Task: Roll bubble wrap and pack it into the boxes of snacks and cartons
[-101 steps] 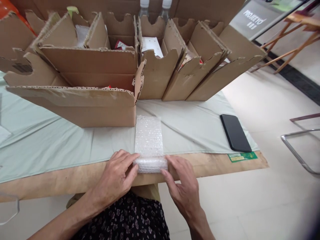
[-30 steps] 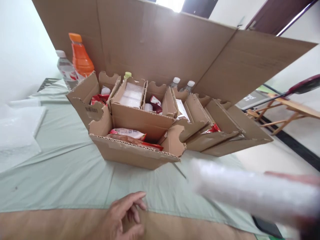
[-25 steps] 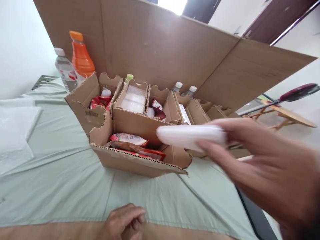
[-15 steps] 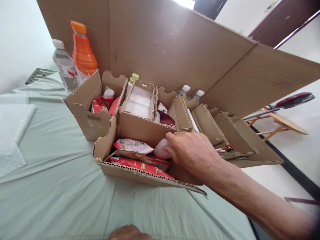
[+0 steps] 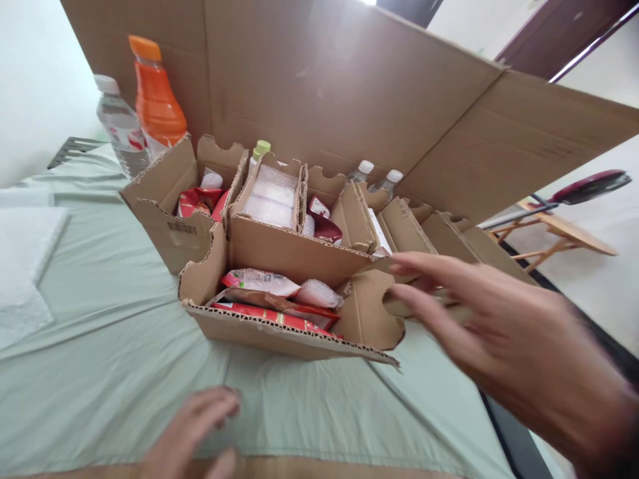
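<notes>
My right hand (image 5: 479,319) is held up just right of the front cardboard box (image 5: 299,349), fingers apart and nothing between them. Inside that box lie a bubble-wrapped item (image 5: 319,294), a white and pink packet (image 5: 262,282) and a red packet (image 5: 279,318). My left hand (image 5: 192,432), somewhat blurred, hovers over the cloth at the bottom edge, its fingers apart and holding nothing. Behind the front box stands a row of cardboard boxes; one has red packets (image 5: 200,201), another a bubble-wrapped block (image 5: 269,196), a third a dark red packet (image 5: 324,226).
A large cardboard panel (image 5: 319,86) rises behind the boxes. An orange bottle (image 5: 158,100) and a clear bottle (image 5: 120,123) stand at the back left. Bubble wrap (image 5: 24,266) lies on the green cloth (image 5: 114,352). Beyond the right side is a wooden folding stool (image 5: 574,233).
My right hand has let go of the bubble-wrapped item in the front box and pulled back to the right. My left hand has risen further into view at the bottom.
</notes>
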### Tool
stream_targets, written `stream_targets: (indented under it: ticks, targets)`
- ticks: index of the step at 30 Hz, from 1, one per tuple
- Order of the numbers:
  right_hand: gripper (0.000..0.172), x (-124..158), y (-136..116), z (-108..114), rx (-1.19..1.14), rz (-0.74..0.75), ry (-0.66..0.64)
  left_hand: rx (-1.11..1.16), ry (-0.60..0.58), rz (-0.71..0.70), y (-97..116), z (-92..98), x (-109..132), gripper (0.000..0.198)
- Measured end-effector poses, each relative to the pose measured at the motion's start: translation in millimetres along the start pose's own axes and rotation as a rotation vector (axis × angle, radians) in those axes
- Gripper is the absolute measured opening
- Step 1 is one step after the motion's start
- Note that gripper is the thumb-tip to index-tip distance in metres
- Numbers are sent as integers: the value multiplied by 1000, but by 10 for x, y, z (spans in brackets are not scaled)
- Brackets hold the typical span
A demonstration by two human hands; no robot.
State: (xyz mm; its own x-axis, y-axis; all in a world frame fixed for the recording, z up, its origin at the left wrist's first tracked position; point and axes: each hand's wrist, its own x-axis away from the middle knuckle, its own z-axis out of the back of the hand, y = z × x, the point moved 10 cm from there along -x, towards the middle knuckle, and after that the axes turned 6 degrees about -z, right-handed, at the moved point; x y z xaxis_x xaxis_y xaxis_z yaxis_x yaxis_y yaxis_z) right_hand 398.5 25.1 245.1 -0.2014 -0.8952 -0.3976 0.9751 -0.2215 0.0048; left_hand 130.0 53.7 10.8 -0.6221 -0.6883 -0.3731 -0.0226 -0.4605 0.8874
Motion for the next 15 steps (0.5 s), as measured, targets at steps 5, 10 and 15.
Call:
stream_targets:
  ticks: [5, 10, 15]
  targets:
    - [35, 904, 633, -86, -237, -316, 72, -173, 447, 181, -79, 786, -182, 75]
    - [58, 947, 87, -1110, -594, -295, -147, 44, 342, 202, -40, 581, -776, 82]
    - [39, 1137, -77, -1137, -681, -340, -49, 108, 303, 188, 117, 203, -610, 76]
